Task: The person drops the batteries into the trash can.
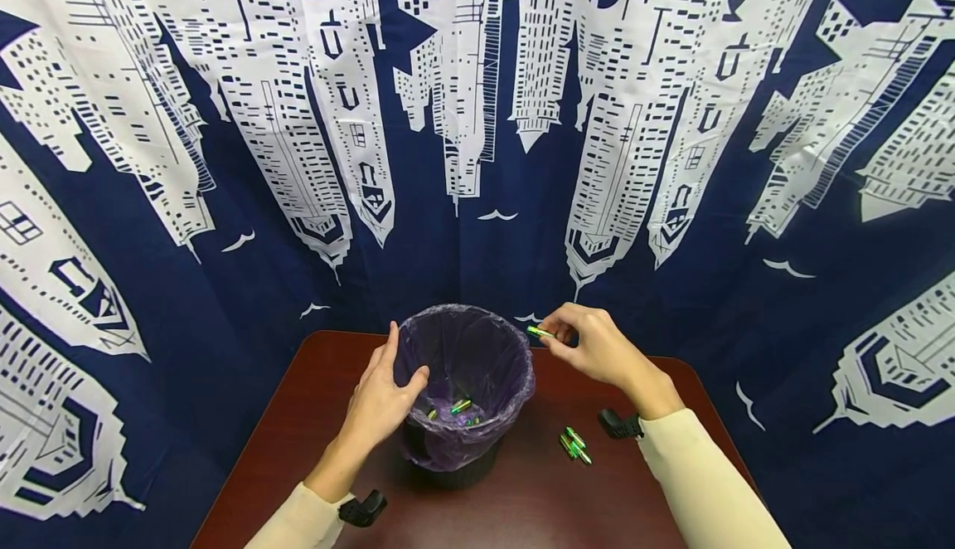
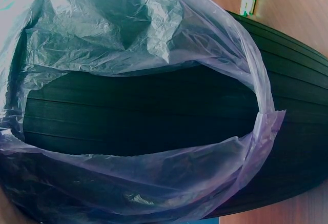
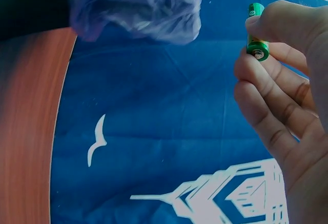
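Observation:
A dark ribbed trash bin point(image 1: 455, 478) stands on the table, with a translucent purple bag point(image 1: 522, 383) folded over its rim. Inside lie several green and gold batteries point(image 1: 461, 406). My left hand point(image 1: 380, 400) rests at the bin's left side, fingers extended along the rim and thumb spread over the opening. Just right of the rim, my right hand point(image 1: 589, 342) pinches a green battery point(image 3: 257, 49) between thumb and fingers, one end facing the wrist camera. Several more batteries point(image 1: 574, 445) lie together on the table, below the right hand.
The reddish-brown wooden table point(image 1: 522, 507) has its far edge just behind the bin. A dark blue curtain point(image 1: 462, 267) printed with white upside-down buildings hangs behind and around it. Black straps with camera mounts point(image 1: 363, 507) sit at both wrists.

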`<state>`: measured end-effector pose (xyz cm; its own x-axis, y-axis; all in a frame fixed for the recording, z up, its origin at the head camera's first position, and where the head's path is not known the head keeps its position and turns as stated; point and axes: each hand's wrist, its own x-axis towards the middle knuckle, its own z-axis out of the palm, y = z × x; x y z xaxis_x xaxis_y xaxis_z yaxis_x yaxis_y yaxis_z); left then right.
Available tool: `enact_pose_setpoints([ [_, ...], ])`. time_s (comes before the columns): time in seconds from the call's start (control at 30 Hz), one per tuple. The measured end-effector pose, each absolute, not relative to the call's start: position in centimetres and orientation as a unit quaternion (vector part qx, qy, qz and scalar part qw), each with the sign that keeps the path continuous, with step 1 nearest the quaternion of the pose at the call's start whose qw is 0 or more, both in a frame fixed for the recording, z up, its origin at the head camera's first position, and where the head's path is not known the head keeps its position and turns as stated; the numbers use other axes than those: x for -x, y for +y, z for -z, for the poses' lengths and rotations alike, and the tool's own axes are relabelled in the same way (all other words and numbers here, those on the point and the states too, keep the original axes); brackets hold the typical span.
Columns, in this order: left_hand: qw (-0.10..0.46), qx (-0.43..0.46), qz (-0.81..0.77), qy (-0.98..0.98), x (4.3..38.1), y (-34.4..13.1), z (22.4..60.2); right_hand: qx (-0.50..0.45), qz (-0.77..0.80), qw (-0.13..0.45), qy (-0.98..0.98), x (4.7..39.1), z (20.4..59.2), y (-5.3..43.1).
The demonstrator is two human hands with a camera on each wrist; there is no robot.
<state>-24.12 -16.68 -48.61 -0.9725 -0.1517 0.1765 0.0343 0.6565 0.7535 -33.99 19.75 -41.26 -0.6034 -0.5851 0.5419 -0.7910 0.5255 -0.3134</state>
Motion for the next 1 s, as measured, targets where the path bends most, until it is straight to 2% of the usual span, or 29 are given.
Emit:
enact_pose_setpoints([
  [0.47,0.114,-0.028,0.407,-0.906,24.2,-16.8,48.6,-0.424,-0.263,0.159,-0.852,34.9,38.4,15.0],
  [1.0,0.087,-0.004,0.41,-0.908,24.8,-17.7,48.4,-0.426,-0.262,0.128,-0.856,36.3,37.7,10.4],
])
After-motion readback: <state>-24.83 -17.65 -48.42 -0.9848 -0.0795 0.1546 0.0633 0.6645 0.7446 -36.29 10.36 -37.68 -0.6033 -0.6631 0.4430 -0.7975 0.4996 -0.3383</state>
